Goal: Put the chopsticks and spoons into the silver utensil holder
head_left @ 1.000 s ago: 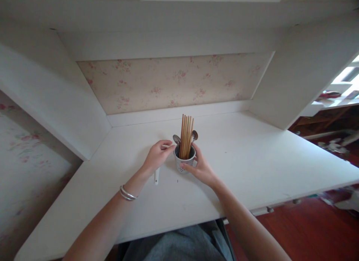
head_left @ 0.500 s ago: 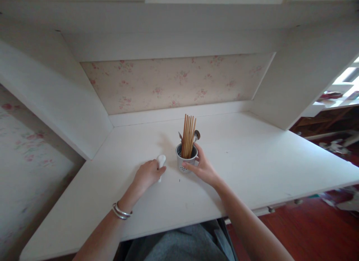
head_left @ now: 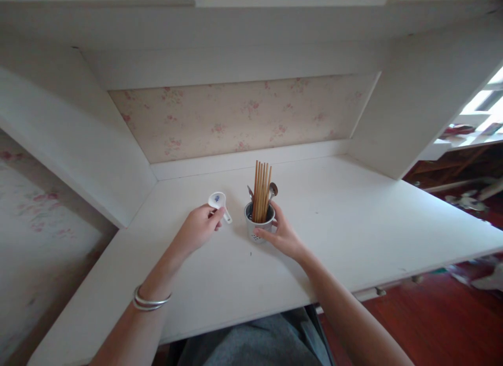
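Note:
A small metal utensil cup (head_left: 258,228) stands on the white desk (head_left: 353,224). It holds several wooden chopsticks (head_left: 261,190) and metal spoons (head_left: 272,189). My right hand (head_left: 280,230) is wrapped round the cup's right side. My left hand (head_left: 198,228) is closed on a white ceramic spoon (head_left: 218,202) with a blue mark in its bowl. The spoon is lifted just left of the cup, bowl pointing away from me.
Floral wallpaper (head_left: 243,114) backs the desk alcove, with white side walls left and right and a shelf overhead. At the right, beyond the desk edge, lie a red-brown floor (head_left: 440,319) and scattered items. My lap is below the front edge.
My left hand left the cup, picked up the white spoon from the desk at the left and raised it beside the cup. My right hand stayed on the cup.

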`<state>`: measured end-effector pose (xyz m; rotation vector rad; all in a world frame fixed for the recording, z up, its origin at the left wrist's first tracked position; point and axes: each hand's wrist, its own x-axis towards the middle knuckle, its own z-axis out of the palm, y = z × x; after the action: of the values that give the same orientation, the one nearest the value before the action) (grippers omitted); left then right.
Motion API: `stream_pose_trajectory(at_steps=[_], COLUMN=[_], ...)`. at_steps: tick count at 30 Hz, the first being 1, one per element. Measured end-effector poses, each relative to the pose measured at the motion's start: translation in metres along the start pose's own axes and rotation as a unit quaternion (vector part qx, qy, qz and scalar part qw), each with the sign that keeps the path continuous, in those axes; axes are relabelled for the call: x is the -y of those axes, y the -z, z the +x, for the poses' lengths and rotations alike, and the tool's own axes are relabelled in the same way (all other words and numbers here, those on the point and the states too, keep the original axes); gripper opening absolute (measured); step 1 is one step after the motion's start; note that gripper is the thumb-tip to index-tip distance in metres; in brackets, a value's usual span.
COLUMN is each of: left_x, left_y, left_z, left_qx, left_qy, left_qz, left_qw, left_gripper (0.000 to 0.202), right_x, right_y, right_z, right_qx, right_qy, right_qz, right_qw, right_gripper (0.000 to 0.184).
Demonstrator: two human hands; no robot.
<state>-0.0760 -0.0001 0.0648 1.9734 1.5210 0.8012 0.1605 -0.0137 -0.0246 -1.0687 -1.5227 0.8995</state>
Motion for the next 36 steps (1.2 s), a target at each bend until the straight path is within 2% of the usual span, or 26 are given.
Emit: stream_pose_trajectory(at_steps=[4, 7, 12, 16, 19, 22, 27, 29, 31, 36], left_x=[-0.036, -0.049, -0.044, -0.039, -0.040, -0.042, -0.042, -0.037, -0.027, 0.011], left_y=[-0.002, -0.016, -0.048, -0.064, -0.069, -0.070, -0.064, -0.061, -0.061, -0.074], left_z=[0.009, 0.019, 0.025, 0.017, 0.012, 0.010, 0.004, 0.001, 0.000, 0.004], left_qx=[-0.023, -0.032, -0.042, -0.071, -0.072, -0.073, -0.114, -0.124, -0.121, -0.048], left_qy=[-0.065, -0.086, -0.089, -0.088, -0.107, -0.119, -0.139, -0.144, -0.134, -0.066], left_qz=[-0.028, -0.031, -0.007, 0.089, 0.125, 0.101, 0.058, 0.033, 0.010, -0.035], left_qw=[0.997, 0.995, 0.995, 0.990, 0.984, 0.985, 0.982, 0.981, 0.984, 0.996], left_gripper=[0.040, 0.035, 0.022, 0.019, 0.023, 0.024, 0.023, 0.023, 0.024, 0.027], right_x=[0.002, 0.004, 0.004, 0.002, 0.003, 0.007, 0.018, 0.020, 0.017, -0.007], right_y=[0.000, -0.001, -0.001, -0.001, -0.002, -0.003, 0.002, 0.012, 0.032, 0.107], right_z=[0.000, 0.000, -0.001, -0.001, -0.001, -0.001, 0.004, 0.012, 0.025, 0.071], right_qx=[0.004, 0.004, 0.010, 0.002, -0.002, -0.005, -0.016, -0.032, -0.065, -0.155], right_qy=[0.007, 0.004, 0.002, 0.002, 0.002, -0.005, -0.034, -0.035, -0.031, -0.038], right_qz=[0.004, 0.021, 0.023, 0.011, 0.006, 0.008, 0.028, 0.035, 0.017, -0.066], right_qw=[1.000, 1.000, 1.000, 1.000, 1.000, 1.000, 0.999, 0.998, 0.997, 0.985], right_gripper=[0.085, 0.085, 0.084, 0.086, 0.085, 0.084, 0.073, 0.067, 0.065, 0.068])
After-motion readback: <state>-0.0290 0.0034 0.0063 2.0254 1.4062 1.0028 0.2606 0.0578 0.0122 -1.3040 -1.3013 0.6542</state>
